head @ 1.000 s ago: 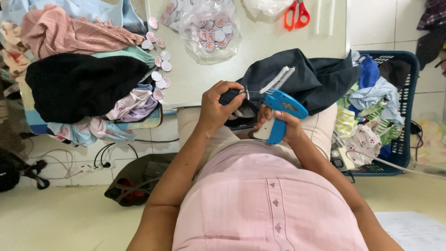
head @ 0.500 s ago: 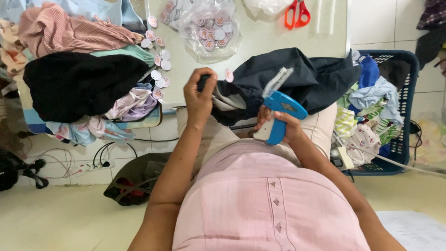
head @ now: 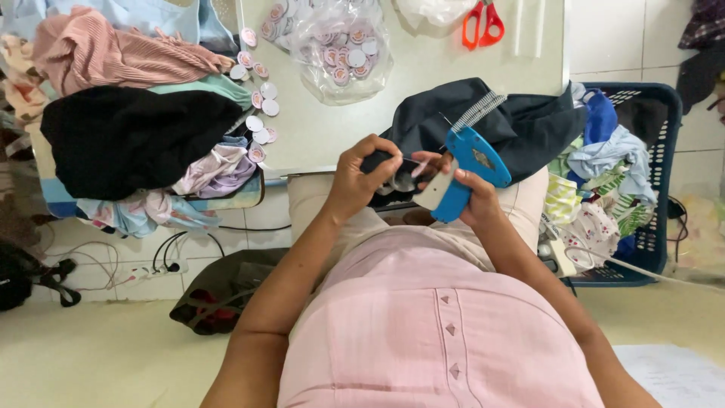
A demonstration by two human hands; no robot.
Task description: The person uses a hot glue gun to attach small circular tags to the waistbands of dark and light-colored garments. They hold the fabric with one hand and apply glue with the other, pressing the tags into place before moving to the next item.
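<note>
From the head view, much is cut off or hard to read: the person's own pink top fills the lower middle and hides the lap, the forearms run out of frame at the bottom, and the point where the two hands meet is too crowded to tell exactly what small thing lies between the fingertips. The left hand (head: 362, 177) has its fingers clenched around a fold of the dark garment (head: 521, 125), which spills from the near edge of the table (head: 423, 75) down toward the lap. The right hand (head: 472, 200) has its fingers wrapped around the grip of a blue tagging gun (head: 472, 170), held just beside the left hand with its needle end pointing at the pinched cloth and a pale strip of fasteners standing up from its top. On the table, a clear plastic bag (head: 340, 45) holds round tags, and more loose round tags (head: 260, 102) lie scattered beside it. Red-handled scissors (head: 483, 23) are partly cut off at the top edge. A heap of clothes (head: 128, 128) covers the table's left end. To the right, a blue laundry basket (head: 657, 174) on the floor is packed with mixed garments, its far side out of frame.
</note>
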